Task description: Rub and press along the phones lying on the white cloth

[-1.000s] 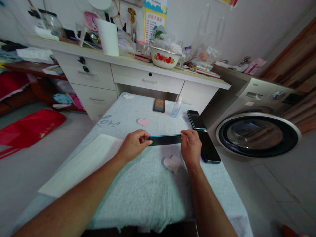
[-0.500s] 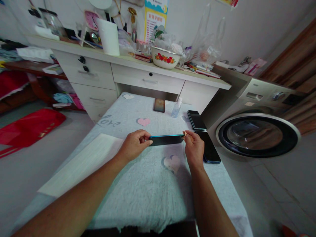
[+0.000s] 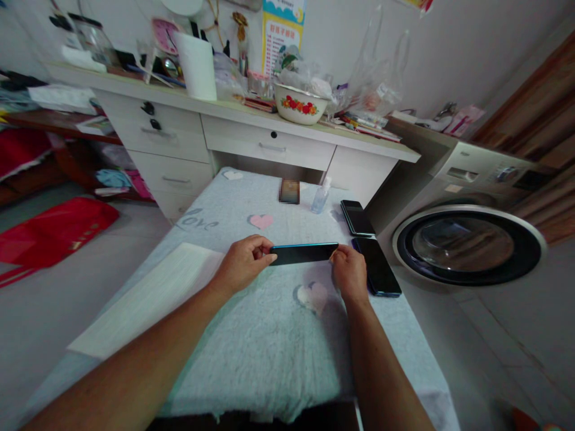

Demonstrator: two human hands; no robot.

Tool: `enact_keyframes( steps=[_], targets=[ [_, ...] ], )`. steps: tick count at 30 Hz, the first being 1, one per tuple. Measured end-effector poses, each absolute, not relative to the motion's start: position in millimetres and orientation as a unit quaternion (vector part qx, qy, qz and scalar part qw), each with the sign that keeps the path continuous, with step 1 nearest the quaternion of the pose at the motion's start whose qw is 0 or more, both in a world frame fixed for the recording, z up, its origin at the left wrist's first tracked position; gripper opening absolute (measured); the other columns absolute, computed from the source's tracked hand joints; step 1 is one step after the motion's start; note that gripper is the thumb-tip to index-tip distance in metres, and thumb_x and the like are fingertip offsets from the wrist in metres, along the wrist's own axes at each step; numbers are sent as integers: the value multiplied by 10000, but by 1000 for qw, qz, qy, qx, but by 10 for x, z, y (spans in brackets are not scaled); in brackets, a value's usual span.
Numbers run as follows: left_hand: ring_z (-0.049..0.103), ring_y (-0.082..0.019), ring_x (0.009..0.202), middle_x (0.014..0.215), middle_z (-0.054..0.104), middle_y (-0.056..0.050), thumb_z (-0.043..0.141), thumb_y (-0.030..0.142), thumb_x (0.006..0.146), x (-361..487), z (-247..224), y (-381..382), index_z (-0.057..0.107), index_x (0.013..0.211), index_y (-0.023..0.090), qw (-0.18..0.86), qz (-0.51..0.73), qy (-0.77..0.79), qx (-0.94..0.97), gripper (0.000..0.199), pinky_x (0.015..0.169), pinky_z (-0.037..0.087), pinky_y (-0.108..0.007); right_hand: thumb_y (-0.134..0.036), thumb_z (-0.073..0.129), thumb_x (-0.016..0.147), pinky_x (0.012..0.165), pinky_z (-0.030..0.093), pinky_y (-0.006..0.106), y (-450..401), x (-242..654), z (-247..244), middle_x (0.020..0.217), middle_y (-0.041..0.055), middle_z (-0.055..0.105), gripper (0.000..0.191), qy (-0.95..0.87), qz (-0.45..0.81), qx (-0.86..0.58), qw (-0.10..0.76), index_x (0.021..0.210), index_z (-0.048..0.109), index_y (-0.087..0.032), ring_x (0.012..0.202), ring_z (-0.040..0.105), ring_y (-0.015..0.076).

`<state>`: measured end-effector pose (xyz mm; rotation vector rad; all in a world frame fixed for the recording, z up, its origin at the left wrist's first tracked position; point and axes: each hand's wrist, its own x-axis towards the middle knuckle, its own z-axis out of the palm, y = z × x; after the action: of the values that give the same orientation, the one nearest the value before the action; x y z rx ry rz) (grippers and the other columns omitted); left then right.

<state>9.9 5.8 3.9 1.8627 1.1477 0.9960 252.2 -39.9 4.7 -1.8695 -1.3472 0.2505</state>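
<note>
A dark phone (image 3: 303, 254) with a blue edge is held tilted above the cloth-covered table (image 3: 251, 335). My left hand (image 3: 245, 260) pinches its left end between thumb and fingers. At the phone's right end, my right hand (image 3: 350, 269) is closed around a small orange-brown piece, mostly hidden by the fingers, which touches the phone's corner. Just right of that hand lies a large dark phone (image 3: 380, 267), and behind it are stacked phones (image 3: 357, 218). A clear spray bottle (image 3: 320, 196) stands farther back, near a small brown card-like item (image 3: 289, 191).
A white cloth or paper strip (image 3: 153, 299) lies at the table's left. Beyond the table stands a white desk (image 3: 269, 140) bearing a floral bowl (image 3: 300, 105) and a paper roll (image 3: 196, 67). A washing machine (image 3: 467, 173) is at the right.
My right hand has moved slightly left and down at the phone's right end, and less of the orange-brown piece shows. My left hand and the held phone have barely moved.
</note>
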Motion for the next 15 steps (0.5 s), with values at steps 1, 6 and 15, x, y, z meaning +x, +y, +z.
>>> enact_keyframes(
  steps=[1,6,15],
  targets=[
    [464,-94,554,642,520,48,647,266,714,101,43,56,625,774,174,361,387,444,723,112,530,367,-219,-237,406,731,588,366,260,-404,2518,63,620,43,638,261,-539,100,-742,386,620,633,-171,611,563,177],
    [457,-89,542,635,513,51,645,262,709,104,50,50,621,767,173,365,395,441,718,109,521,361,-215,-235,408,719,572,362,256,-405,2531,70,597,37,631,256,-540,119,-736,391,612,631,-172,595,558,174],
    [459,-89,540,633,522,50,648,273,708,102,33,51,622,767,174,361,390,445,720,118,521,365,-214,-288,463,764,689,449,277,-375,2544,8,803,76,717,343,-488,123,-711,490,936,711,-124,750,642,207]
  ],
)
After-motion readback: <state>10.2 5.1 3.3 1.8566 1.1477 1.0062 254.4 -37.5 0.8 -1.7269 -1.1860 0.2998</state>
